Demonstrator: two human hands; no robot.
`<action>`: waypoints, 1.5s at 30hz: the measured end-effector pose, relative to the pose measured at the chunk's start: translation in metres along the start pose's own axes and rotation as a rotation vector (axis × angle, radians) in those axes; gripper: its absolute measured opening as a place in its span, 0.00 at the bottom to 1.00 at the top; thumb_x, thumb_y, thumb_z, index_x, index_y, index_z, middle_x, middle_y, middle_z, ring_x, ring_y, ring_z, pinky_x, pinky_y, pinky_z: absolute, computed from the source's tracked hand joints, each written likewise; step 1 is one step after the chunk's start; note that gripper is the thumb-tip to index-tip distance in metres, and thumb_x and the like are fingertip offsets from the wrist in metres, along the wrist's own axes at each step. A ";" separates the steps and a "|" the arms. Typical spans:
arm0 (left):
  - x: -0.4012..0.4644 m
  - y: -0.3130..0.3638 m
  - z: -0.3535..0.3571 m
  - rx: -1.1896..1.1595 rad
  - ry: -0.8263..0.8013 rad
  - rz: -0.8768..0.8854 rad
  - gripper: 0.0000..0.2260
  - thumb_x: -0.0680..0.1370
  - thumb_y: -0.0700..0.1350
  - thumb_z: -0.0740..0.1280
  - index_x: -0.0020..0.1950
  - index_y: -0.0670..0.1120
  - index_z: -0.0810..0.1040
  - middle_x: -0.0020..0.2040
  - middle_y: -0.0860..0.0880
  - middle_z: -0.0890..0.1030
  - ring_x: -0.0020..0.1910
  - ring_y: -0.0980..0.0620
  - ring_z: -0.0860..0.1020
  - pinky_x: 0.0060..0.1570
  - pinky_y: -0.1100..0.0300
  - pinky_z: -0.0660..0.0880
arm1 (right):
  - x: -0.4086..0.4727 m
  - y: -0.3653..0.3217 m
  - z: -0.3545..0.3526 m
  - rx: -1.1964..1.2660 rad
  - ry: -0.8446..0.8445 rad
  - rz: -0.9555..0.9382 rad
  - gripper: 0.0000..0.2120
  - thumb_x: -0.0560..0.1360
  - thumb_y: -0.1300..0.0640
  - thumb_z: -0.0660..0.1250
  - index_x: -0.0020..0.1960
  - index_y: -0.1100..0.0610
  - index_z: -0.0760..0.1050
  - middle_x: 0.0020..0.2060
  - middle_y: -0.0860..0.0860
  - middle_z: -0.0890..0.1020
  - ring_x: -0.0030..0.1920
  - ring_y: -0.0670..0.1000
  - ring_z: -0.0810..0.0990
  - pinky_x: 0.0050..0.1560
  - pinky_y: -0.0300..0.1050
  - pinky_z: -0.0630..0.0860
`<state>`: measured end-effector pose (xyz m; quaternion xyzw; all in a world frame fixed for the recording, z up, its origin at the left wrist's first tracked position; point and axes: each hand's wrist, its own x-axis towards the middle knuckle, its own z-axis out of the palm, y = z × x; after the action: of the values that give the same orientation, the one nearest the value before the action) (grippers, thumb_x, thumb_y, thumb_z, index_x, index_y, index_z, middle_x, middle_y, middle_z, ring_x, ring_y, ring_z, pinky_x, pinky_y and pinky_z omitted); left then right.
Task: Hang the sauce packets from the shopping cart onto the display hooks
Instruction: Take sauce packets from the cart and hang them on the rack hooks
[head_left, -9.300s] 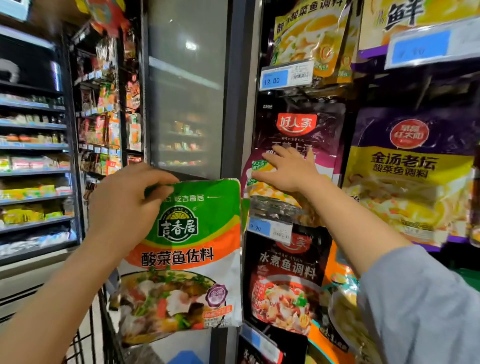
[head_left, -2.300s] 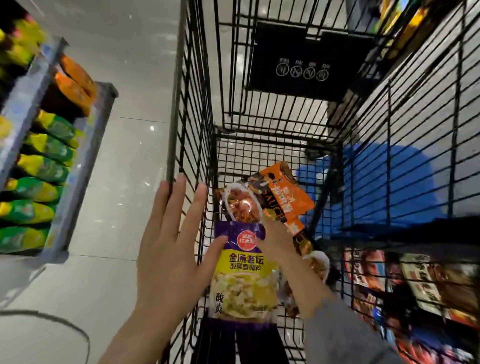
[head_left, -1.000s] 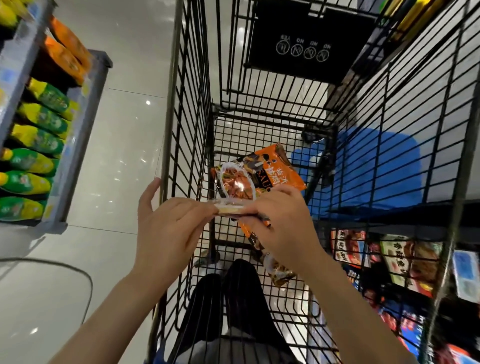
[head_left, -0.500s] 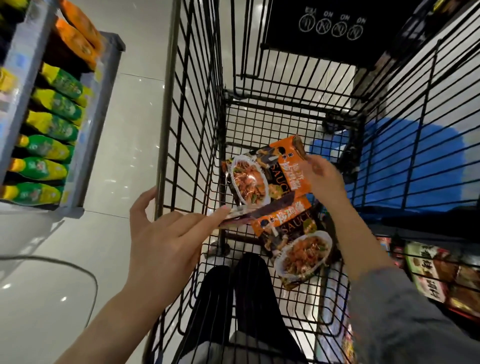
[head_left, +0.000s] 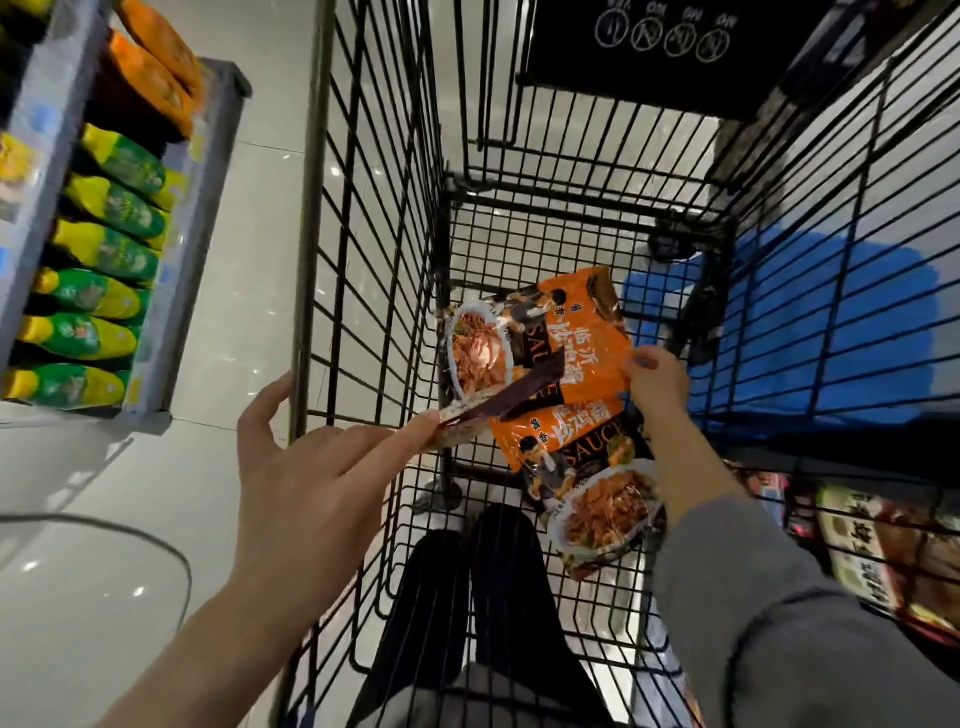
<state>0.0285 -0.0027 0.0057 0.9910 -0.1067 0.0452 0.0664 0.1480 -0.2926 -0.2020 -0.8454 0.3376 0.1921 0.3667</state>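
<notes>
Glossy pale tile floor (head_left: 249, 270) with small light reflections. Grey shelf (head_left: 182, 249) at left stocked with green-yellow and orange packs (head_left: 104, 244). Blue mat (head_left: 831, 332) on floor at right, dim lighting.

Open from above, walled in wire on every side

We see the shopping cart (head_left: 374, 218) open at the top, so we reach its bed only from overhead; its black wire walls block any way in from the left, the right and the far end. The folded black flap (head_left: 644, 52) overhangs the far end. Two orange sauce packets (head_left: 587, 343) cover the middle of the bed, with bare grid beyond them. Our right hand (head_left: 657, 376) fills the right side and our left hand (head_left: 311, 467) with its edge-on packet (head_left: 498, 410) crosses the left wall's rim.
</notes>
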 end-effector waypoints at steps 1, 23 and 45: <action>0.000 0.000 0.000 0.000 0.005 0.002 0.25 0.67 0.31 0.67 0.60 0.52 0.75 0.37 0.53 0.83 0.30 0.49 0.79 0.62 0.44 0.59 | -0.010 -0.005 -0.008 0.014 0.041 -0.078 0.07 0.77 0.57 0.64 0.52 0.57 0.77 0.48 0.52 0.79 0.47 0.50 0.75 0.46 0.45 0.71; -0.002 0.007 -0.008 -0.054 -0.074 0.016 0.21 0.72 0.41 0.53 0.55 0.47 0.82 0.33 0.48 0.82 0.30 0.44 0.79 0.64 0.42 0.56 | -0.206 -0.021 -0.145 -0.169 -0.082 -0.551 0.05 0.78 0.56 0.62 0.49 0.47 0.74 0.40 0.41 0.77 0.42 0.43 0.76 0.38 0.35 0.74; -0.007 0.007 0.008 0.058 0.052 -0.003 0.23 0.69 0.29 0.64 0.61 0.47 0.75 0.40 0.49 0.84 0.31 0.48 0.79 0.65 0.40 0.58 | 0.028 -0.013 0.036 -1.024 -0.533 -0.514 0.29 0.74 0.53 0.62 0.73 0.49 0.59 0.73 0.53 0.60 0.72 0.57 0.57 0.70 0.59 0.59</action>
<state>0.0213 -0.0090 -0.0021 0.9912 -0.1023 0.0741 0.0403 0.1738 -0.2713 -0.2349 -0.8909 -0.1140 0.4392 0.0215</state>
